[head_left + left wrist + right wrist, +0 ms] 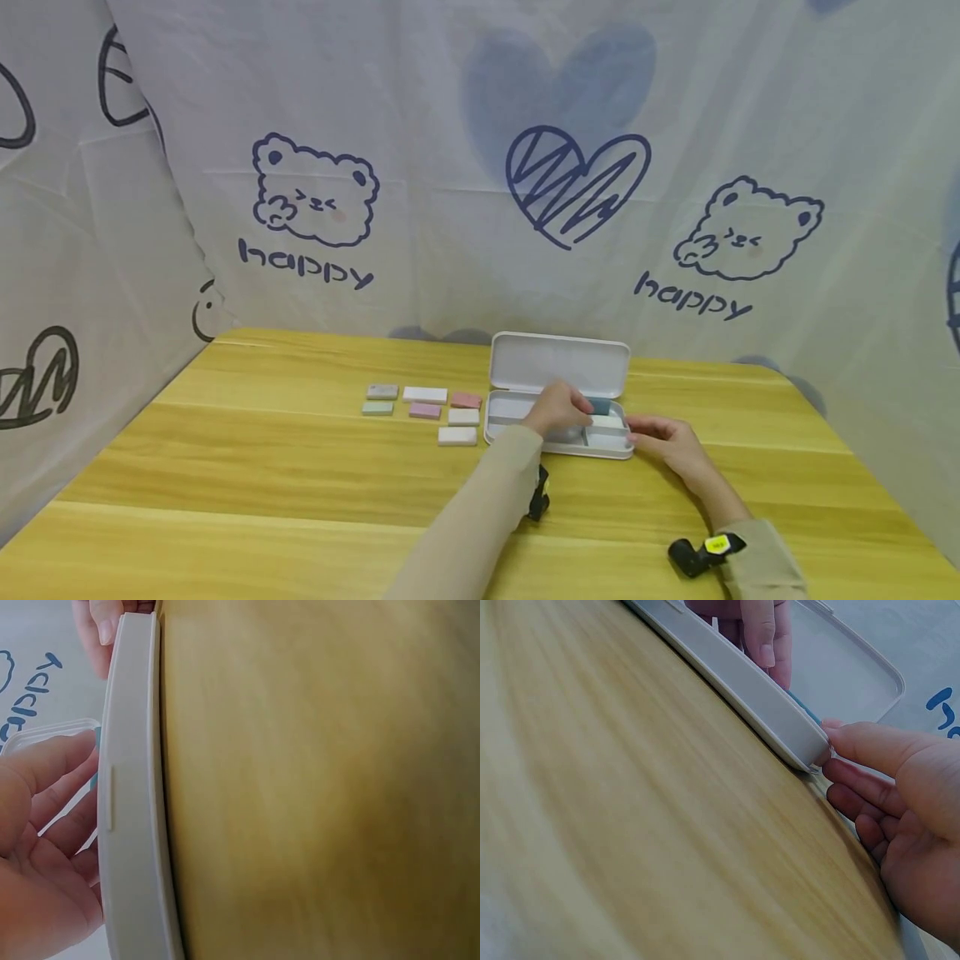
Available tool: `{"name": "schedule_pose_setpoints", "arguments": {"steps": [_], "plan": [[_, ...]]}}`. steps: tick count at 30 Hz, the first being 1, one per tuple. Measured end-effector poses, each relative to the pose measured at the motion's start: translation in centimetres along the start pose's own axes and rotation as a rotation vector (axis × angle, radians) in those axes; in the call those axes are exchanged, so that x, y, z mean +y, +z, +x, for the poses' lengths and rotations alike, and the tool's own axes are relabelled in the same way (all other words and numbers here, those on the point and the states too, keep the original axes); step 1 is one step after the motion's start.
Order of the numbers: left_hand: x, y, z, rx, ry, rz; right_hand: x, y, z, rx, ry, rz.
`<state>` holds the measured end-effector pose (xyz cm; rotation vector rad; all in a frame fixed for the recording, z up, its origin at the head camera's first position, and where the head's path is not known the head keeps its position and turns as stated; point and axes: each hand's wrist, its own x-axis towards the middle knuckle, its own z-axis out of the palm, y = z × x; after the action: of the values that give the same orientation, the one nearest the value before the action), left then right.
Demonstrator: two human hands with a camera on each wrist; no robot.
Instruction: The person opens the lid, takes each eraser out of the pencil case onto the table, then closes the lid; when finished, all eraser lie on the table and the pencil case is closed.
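A white hinged case [551, 448] lies on the table, its lid [558, 364] tipped back and dividers inside. Reaching over the front wall, my left hand [557, 410] pinches the left end of a white rectangular block [607, 422] in the right part of the case. A teal block [600, 406] lies just behind that one. In the left wrist view, the case's front wall [135, 787] hides the left fingertips. My right hand [922, 802] grips the right end of the case, thumb on the rim and fingers lower down.
Left of the case lie several small blocks: grey [382, 392], green [377, 408], purple [424, 411], pink [466, 401] and white ones [457, 436]. A printed cloth [442, 250] hangs behind the wooden table [262, 483].
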<state>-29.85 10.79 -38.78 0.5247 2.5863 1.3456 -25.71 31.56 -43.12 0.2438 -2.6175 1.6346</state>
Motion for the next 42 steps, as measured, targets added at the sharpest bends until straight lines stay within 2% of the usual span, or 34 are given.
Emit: {"name": "schedule_pose_setpoints", "arguments": {"steps": [9,17,27,30,38,42], "plan": [[-0.18,0.34,0.14,0.019,-0.022,-0.048,-0.09,0.00,0.02,0.001,0.003,-0.009],[-0.71,0.66,0.55,0.063,0.005,-0.121,-0.33,-0.01,-0.02,0.008,0.001,-0.002],[-0.64,0.81,0.67,0.086,-0.049,-0.249,-0.12,-0.02,0.03,0.010,0.022,-0.026],[-0.67,0.82,0.68,0.091,-0.046,-0.247,-0.14,0.00,0.04,0.014,0.026,-0.027],[-0.54,0.60,0.77,0.045,-0.053,-0.247,-0.27,-0.02,0.06,0.018,0.022,-0.030],[-0.59,0.69,0.88,0.048,-0.051,-0.228,-0.16,-0.03,0.06,0.016,0.019,-0.020]]}}
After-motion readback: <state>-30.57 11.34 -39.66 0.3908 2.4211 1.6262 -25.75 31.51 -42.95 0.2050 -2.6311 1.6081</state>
